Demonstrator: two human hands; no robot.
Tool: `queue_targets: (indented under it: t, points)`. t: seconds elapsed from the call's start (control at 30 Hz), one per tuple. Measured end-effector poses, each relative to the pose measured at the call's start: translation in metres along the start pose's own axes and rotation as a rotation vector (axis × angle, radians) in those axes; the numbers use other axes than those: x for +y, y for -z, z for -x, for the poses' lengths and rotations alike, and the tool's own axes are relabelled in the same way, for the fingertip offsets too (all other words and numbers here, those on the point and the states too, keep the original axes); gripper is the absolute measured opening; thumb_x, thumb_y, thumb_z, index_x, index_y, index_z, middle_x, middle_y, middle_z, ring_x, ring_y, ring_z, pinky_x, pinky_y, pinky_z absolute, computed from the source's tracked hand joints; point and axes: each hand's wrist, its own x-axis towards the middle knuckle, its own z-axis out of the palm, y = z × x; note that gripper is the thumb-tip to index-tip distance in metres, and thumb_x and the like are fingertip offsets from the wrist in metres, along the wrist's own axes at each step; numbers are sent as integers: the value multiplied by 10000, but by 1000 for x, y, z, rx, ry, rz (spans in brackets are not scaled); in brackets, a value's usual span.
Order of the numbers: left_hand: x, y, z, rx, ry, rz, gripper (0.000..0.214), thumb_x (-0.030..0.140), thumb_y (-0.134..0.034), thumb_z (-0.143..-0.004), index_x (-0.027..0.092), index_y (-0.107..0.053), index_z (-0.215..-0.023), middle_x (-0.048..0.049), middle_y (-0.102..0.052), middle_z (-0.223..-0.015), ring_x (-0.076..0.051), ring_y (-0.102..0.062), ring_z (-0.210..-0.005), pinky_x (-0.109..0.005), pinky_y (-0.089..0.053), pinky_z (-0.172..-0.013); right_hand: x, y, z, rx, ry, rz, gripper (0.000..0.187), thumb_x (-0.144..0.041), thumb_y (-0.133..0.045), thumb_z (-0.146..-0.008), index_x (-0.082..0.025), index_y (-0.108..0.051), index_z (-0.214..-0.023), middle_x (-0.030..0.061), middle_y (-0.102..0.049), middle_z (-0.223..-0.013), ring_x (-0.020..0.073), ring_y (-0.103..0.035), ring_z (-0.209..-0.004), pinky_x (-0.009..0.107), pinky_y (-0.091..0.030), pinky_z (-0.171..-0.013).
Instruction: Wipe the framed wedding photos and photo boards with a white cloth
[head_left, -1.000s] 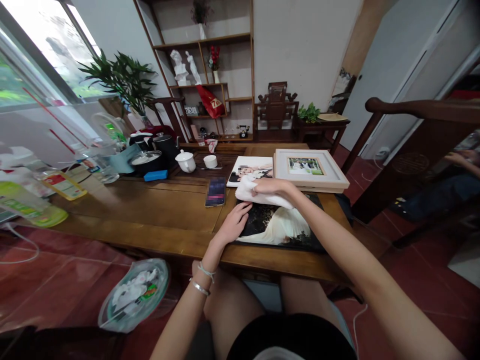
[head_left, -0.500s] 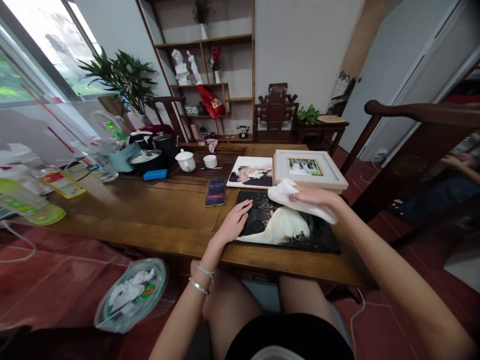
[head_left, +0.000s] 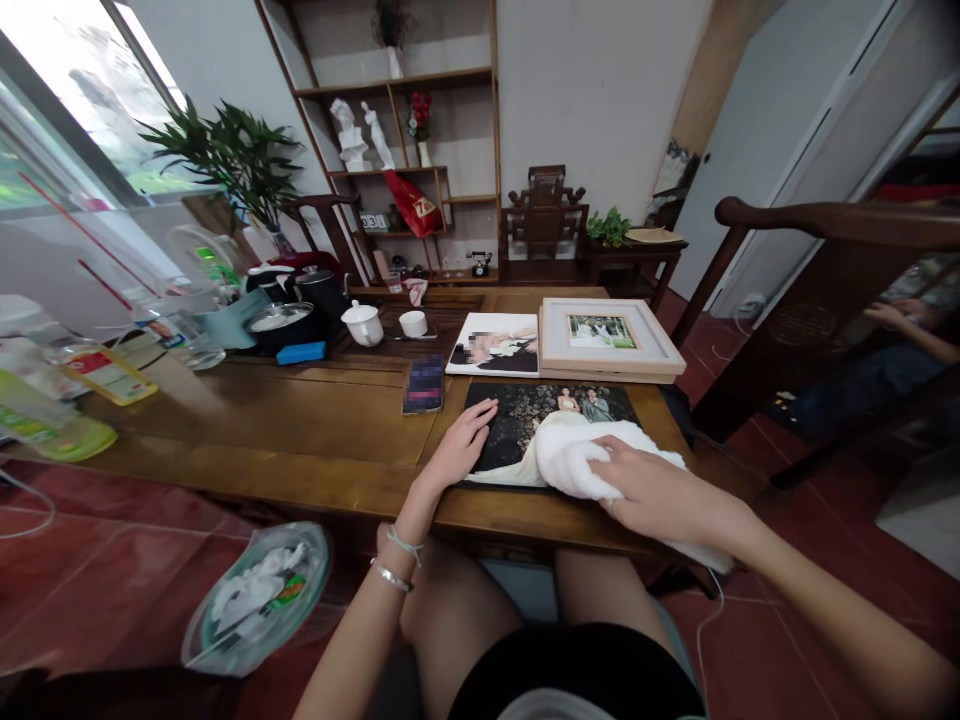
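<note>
A dark wedding photo panel (head_left: 517,412) lies flat near the front edge of the wooden table (head_left: 337,420). My left hand (head_left: 459,440) rests on its left edge, fingers stretched out and flat, holding nothing. In my right hand (head_left: 652,488) is a bunched white cloth (head_left: 577,450), pressed on the panel's lower right part. The cloth covers much of the pale dress in the picture, and one end hangs past the table edge. Behind the panel lie a smaller photo print (head_left: 495,343) and a light wooden picture frame (head_left: 611,340).
A phone (head_left: 424,385) lies left of the panel. Farther left are a white teapot (head_left: 363,324), a cup (head_left: 413,323), a blue block (head_left: 301,352) and several bottles. A lined bin (head_left: 259,600) stands on the floor, a wooden chair (head_left: 795,310) at right; another person's arm (head_left: 911,325) shows beyond.
My right hand has brought the white cloth from the panel's upper edge down toward me, uncovering two pictured figures and covering the dress. My left hand stays on the left edge.
</note>
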Motion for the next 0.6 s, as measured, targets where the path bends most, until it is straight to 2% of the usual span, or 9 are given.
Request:
queue_targets:
  t: [0.1,0.2,0.3,0.43,0.6]
  points:
    - [-1,0,0,5,-1,6,399,249,-370,-941,225,-522,-1309,-53,-462,-1413,-196,-395,-1328,-433,-275,-1140,21,1,-21,61,-39,-2,258,-162,-440,-761,-131,-602,-961,173,-564,-1106,293,-511,-1069,387,-384,-940]
    - [-3,-1,1,4,-2,0,402,251,-362,-944,199,-524,-1307,-71,-458,-1415,-199,-390,-1331,-437,-274,-1140,45,3,-42,97,-70,-20,258,-157,-421,-789,-137,-591,-982,148,-577,-1081,289,-485,-1094,392,-369,-961]
    - [-3,-1,1,0,2,-10,409,244,-349,-945,166,-521,-1308,-89,-453,-1417,-200,-385,-1332,-438,-270,-1142,56,3,-48,112,-76,-24,246,-150,-403,-804,-151,-588,-966,122,-576,-1057,280,-460,-1116,394,-356,-979]
    - [-2,-1,1,-2,3,-3,403,243,-354,-946,192,-521,-1308,-73,-452,-1419,-198,-383,-1333,-444,-271,-1140,45,-1,-30,116,-38,-13,250,-102,-406,-768,-128,-586,-940,148,-546,-1130,285,-422,-1184,409,-325,-1018]
    - [-2,-1,1,-7,-1,-4,404,250,-358,-946,204,-517,-1314,-66,-455,-1417,-195,-386,-1331,-434,-273,-1140,13,-6,11,27,21,-18,282,-65,-439,-714,-120,-592,-944,180,-497,-1273,304,-331,-1306,425,-294,-1060]
